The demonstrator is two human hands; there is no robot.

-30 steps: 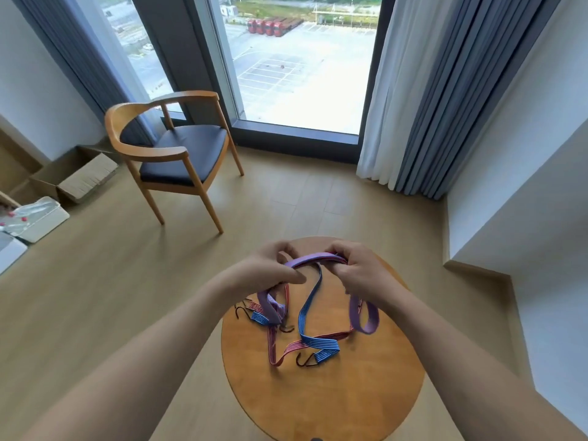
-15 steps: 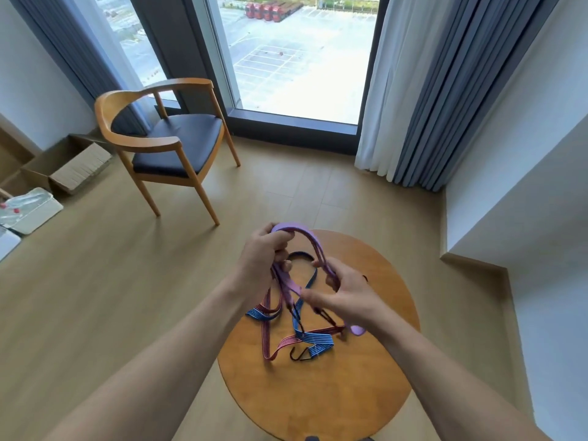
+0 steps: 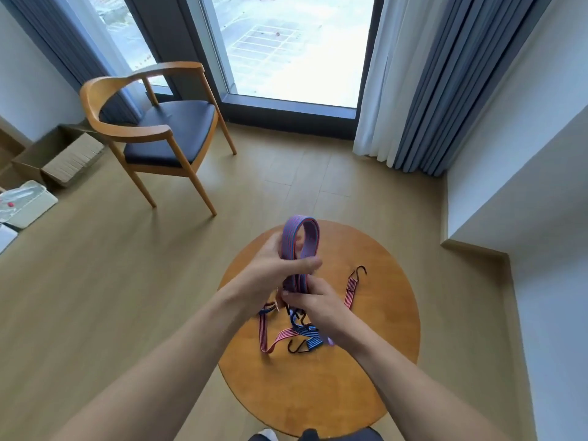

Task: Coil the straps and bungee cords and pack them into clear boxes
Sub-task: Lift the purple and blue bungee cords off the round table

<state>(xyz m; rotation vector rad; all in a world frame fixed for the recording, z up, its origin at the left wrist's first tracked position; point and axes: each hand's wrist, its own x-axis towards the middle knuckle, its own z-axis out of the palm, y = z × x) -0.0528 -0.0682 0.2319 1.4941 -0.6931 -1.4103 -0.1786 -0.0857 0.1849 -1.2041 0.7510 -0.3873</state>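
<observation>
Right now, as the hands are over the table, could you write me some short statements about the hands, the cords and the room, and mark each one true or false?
1. The left hand grips the folded purple strap above the round table. True.
2. The right hand lies flat on the table and holds nothing. False: its fingers are curled on the lower end of the strap, just below the left hand.
3. A red striped cord with a black hook lies on the table, to the right of the hands. True.
4. The chair stands on the right, against the curtain. False: it stands on the left, near the window.
</observation>
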